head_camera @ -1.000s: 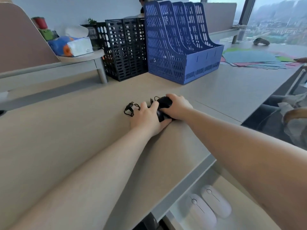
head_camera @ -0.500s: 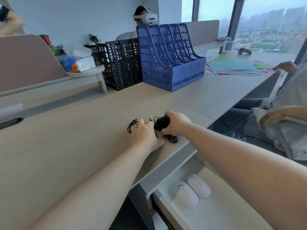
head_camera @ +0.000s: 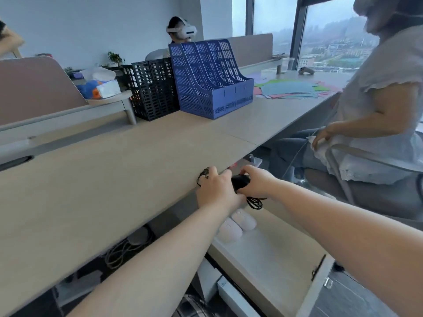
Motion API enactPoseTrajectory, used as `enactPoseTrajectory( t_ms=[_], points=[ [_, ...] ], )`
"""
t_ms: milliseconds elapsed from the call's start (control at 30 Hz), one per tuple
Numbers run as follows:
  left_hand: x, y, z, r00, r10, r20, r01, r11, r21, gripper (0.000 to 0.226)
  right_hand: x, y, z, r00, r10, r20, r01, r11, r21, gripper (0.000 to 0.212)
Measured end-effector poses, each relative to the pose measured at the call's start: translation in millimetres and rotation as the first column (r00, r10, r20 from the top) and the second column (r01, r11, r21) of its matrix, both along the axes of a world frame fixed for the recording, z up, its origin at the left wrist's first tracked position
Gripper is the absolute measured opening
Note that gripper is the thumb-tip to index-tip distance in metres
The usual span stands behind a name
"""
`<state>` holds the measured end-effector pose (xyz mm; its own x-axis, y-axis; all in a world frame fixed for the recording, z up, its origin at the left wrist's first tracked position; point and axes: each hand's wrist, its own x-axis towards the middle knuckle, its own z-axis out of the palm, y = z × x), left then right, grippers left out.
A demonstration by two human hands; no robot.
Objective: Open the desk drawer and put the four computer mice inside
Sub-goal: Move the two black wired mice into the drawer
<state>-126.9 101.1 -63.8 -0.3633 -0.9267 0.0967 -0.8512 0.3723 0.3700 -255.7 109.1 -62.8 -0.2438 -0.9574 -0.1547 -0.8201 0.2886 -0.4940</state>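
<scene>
The desk drawer (head_camera: 270,259) stands pulled out below the desk's front edge. Two white mice (head_camera: 237,224) lie side by side at its back. Past the desk edge (head_camera: 160,216), above the drawer, my right hand (head_camera: 256,183) grips a black wired mouse (head_camera: 239,181). Its bundled cable (head_camera: 254,202) dangles below my hands. My left hand (head_camera: 216,191) is closed around something black with a cable loop (head_camera: 202,175) showing at the fingers; whether that is a second black mouse is hidden.
A blue file rack (head_camera: 210,78) and a black file rack (head_camera: 152,88) stand at the back of the desk. Coloured paper sheets (head_camera: 290,89) lie far right. A seated person (head_camera: 375,115) is close on the right; another with a headset (head_camera: 180,30) sits behind the racks.
Both hands have carried the black mouse and cable from the middle of the desk toward me, past the desk edge and over the open drawer. My view has pulled back.
</scene>
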Motion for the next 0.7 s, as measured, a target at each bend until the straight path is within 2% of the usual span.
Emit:
enactPoseTrajectory(
  t_ms=[100, 267, 400, 567, 700],
  points=[
    [-11.5, 16.7, -4.7, 1.000, 0.002, 0.004, -0.002, 1.000, 0.019, 0.044, -15.3, 20.4, -12.3, 1.000, -0.026, -0.014, 0.027, 0.998, 0.054, 0.046],
    [-21.4, 28.9, -24.5, 0.999, 0.012, 0.050, -0.014, 0.999, 0.038, 0.045, -31.3, 42.0, -34.9, 0.998, -0.050, -0.024, 0.053, 0.990, 0.130, 0.054],
    [-27.7, 46.0, -58.0, 0.998, 0.038, 0.051, -0.044, 0.990, 0.132, 0.044, -40.5, 53.4, -63.2, 0.997, -0.059, -0.049, 0.067, 0.978, 0.197, 0.057],
    [-40.4, 66.6, -104.0, 0.997, 0.018, 0.072, -0.036, 0.964, 0.263, 0.044, -51.5, 55.7, -100.0, 0.995, -0.094, 0.031, 0.081, 0.953, 0.293, 0.063],
    [-53.3, 67.4, -126.6, 0.997, 0.052, 0.059, -0.067, 0.953, 0.295, 0.043, -57.2, 52.7, -123.9, 0.994, -0.084, 0.065, 0.058, 0.942, 0.332, 0.063]
  ],
)
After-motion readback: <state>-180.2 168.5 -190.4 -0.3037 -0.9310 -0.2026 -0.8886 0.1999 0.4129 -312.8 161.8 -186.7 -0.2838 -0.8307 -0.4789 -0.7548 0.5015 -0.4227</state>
